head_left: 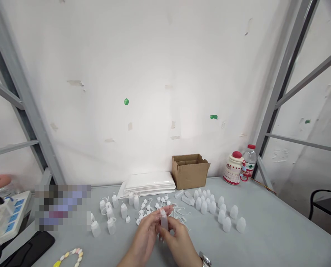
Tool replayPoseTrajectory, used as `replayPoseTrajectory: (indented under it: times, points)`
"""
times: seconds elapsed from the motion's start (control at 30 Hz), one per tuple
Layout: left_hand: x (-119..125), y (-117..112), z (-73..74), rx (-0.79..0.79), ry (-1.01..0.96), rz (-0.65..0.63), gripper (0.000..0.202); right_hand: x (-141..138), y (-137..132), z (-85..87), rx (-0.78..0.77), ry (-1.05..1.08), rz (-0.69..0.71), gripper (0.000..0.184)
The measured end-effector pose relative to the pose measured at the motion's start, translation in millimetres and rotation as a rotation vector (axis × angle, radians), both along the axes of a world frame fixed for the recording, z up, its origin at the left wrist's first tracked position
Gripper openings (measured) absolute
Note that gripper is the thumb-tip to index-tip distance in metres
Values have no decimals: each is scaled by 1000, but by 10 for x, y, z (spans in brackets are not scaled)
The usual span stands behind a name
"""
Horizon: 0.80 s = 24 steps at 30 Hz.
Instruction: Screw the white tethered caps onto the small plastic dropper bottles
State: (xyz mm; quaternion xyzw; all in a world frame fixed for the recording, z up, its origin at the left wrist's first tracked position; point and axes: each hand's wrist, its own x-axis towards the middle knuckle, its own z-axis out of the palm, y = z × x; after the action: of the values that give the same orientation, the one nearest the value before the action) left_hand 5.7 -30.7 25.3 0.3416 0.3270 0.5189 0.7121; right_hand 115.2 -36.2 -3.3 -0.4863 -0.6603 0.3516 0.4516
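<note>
Both my hands meet low in the middle of the view over a grey table (279, 230). My right hand (178, 239) grips a small translucent plastic bottle (164, 219) upright by its body. My left hand (148, 230) pinches the top of the same bottle with its fingertips. Just behind my hands lies a scatter of small white caps and tips (151, 207). Finished-looking capped bottles (109, 218) stand to the left, and uncapped bottles (218, 213) stand in a group to the right.
An open cardboard box (190, 170) and a stack of white bags (148, 183) sit at the wall. A red-lidded mug (233, 168) and a water bottle (249, 161) stand at the back right. A black phone (29, 248) and a bead bracelet (70, 257) lie at the front left. Grey shelf posts flank the table.
</note>
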Motion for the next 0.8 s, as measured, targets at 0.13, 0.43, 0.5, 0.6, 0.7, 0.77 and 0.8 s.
replayPoseTrajectory:
  times: [0.13,0.43,0.5,0.6,0.7,0.77,0.8]
  points:
    - [2,-2,18,-55,-27,-13,31,-10,16,-18,-67,136,39,21]
    - [-8,19,-37,-106,-15,-53,39,-37,67,-100,-192,386,116,26]
    - [-9,18,-30,-110,-18,-61,40,-41,70,-82,-220,416,129,28]
    - [-14,15,-6,-109,-7,-77,40,-40,70,-56,-233,431,148,28]
    - [-27,11,8,-82,-3,-98,39,-30,70,-41,-214,428,165,25]
    - [-37,11,5,-48,-6,-108,39,-17,68,-37,-192,403,164,24]
    - [-40,10,2,-27,-7,-107,38,-9,65,-36,-174,373,155,24]
